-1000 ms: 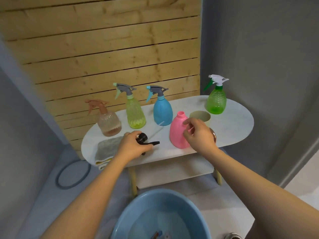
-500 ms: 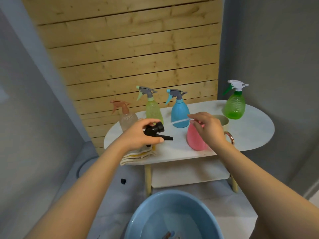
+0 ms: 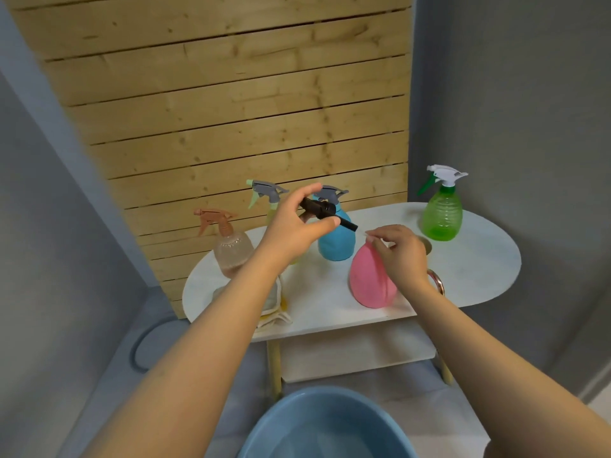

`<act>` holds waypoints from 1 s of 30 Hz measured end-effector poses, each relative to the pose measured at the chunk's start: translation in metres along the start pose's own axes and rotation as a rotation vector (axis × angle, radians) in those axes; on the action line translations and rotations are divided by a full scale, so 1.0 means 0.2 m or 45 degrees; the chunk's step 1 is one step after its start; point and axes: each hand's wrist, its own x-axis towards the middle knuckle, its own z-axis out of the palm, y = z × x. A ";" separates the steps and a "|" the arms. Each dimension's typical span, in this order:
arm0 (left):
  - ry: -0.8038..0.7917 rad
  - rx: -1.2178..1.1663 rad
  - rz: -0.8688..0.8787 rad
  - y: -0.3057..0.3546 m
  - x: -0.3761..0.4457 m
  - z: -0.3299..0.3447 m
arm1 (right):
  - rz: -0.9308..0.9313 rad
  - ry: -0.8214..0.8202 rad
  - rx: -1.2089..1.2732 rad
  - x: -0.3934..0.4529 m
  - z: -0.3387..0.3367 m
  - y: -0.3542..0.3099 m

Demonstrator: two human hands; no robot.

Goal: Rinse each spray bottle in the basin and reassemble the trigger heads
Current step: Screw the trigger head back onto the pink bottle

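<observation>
A white oval table [image 3: 479, 266] stands against a wall of horizontal wooden planks [image 3: 231, 104], with grey walls on both sides and a lower shelf [image 3: 357, 355] under the top. On the table, from left to right, stand a clear brownish spray bottle [image 3: 231, 249], a yellow-green one mostly hidden behind the left arm, a blue spray bottle [image 3: 335, 241] and, well apart at the far right, a green spray bottle [image 3: 441, 209]. A pink bottle [image 3: 367, 282] without its head stands near the front edge. The left hand [image 3: 294, 229] is raised above the table and pinches a black trigger head [image 3: 325, 213] between thumb and fingers. The right hand [image 3: 403, 256] is at the neck of the pink bottle, fingers curled together; what they hold I cannot tell. A folded cloth [image 3: 274, 312] lies at the front-left edge, partly hanging over. The right part of the table is bare. On the floor in front, the blue basin [image 3: 281, 421] holds water.
</observation>
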 end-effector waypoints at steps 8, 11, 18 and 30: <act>-0.066 -0.011 -0.063 0.03 0.14 0.21 | 0.403 -0.120 0.535 -0.01 -0.09 0.01; -0.136 0.002 -0.100 0.03 0.18 0.31 | 0.495 -0.152 0.819 -0.01 -0.13 -0.02; -0.252 0.114 -0.180 -0.02 0.19 0.49 | 0.546 -0.242 0.993 0.00 -0.19 0.01; -0.325 -0.014 -0.166 -0.11 0.15 0.46 | 0.475 -0.308 0.782 0.01 -0.16 0.06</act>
